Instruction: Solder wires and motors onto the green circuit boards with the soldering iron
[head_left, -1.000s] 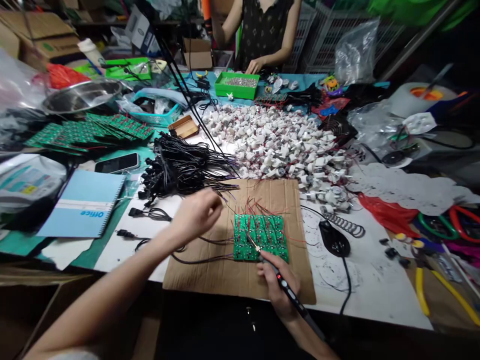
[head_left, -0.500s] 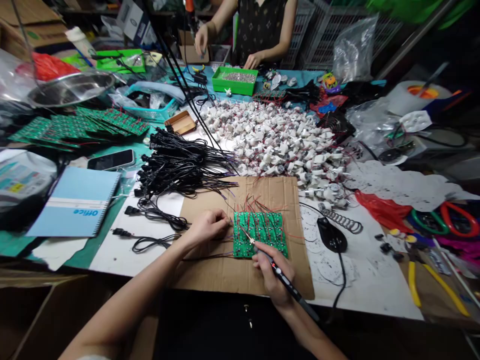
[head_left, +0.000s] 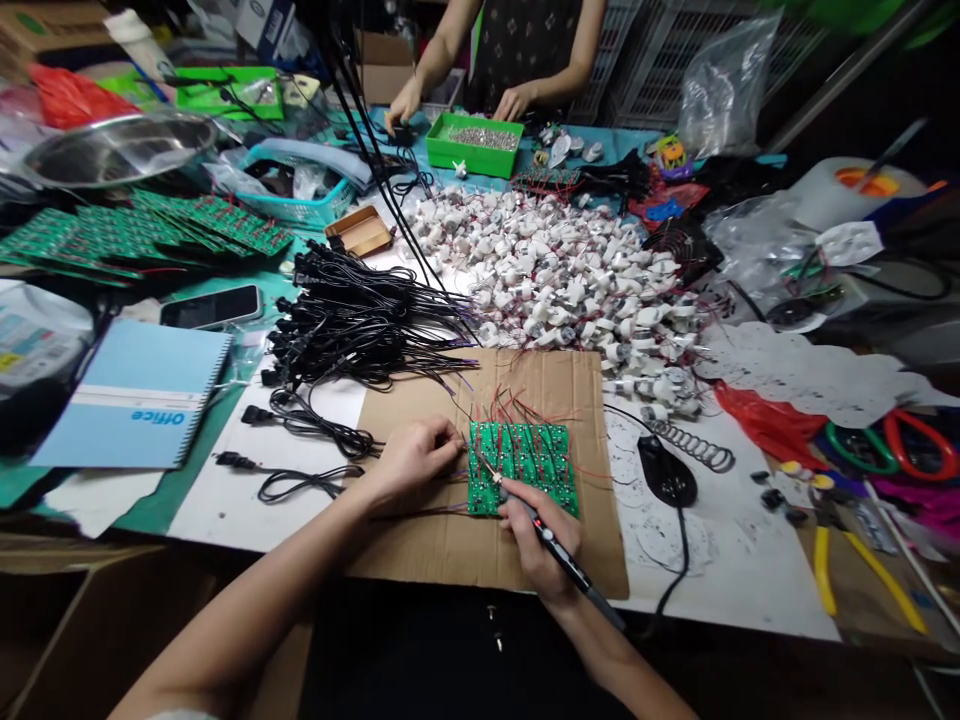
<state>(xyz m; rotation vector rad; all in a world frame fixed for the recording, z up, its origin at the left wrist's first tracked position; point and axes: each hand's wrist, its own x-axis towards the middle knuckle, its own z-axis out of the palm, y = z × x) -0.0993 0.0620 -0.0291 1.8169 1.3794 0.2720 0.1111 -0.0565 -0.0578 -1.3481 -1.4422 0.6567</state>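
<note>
A green circuit board panel (head_left: 525, 470) lies on a sheet of cardboard (head_left: 420, 555), with red and black wires rising from its far edge. My right hand (head_left: 541, 535) grips a soldering iron (head_left: 566, 562) like a pen, its tip touching or just over the left part of the panel. At the panel's left edge, my left hand (head_left: 420, 452) is closed in a pinch on a thin wire, whose end is too small to see clearly. Black cords with plugs (head_left: 300, 480) run under or beside my left forearm toward the panel.
Bundled black cables (head_left: 352, 320) and a heap of white motor-like parts (head_left: 555, 270) lie beyond the cardboard. To the right are a soldering iron stand (head_left: 666, 470) and yellow-handled pliers (head_left: 825, 570). A notebook (head_left: 139, 395) lies left. Across the table, a co-worker's hands flank a green tray (head_left: 474, 160).
The soldering iron and my right hand have shifted slightly left on the panel. My left hand stays at its edge. The co-worker's raised hand has come down to the table; the view has turned slightly.
</note>
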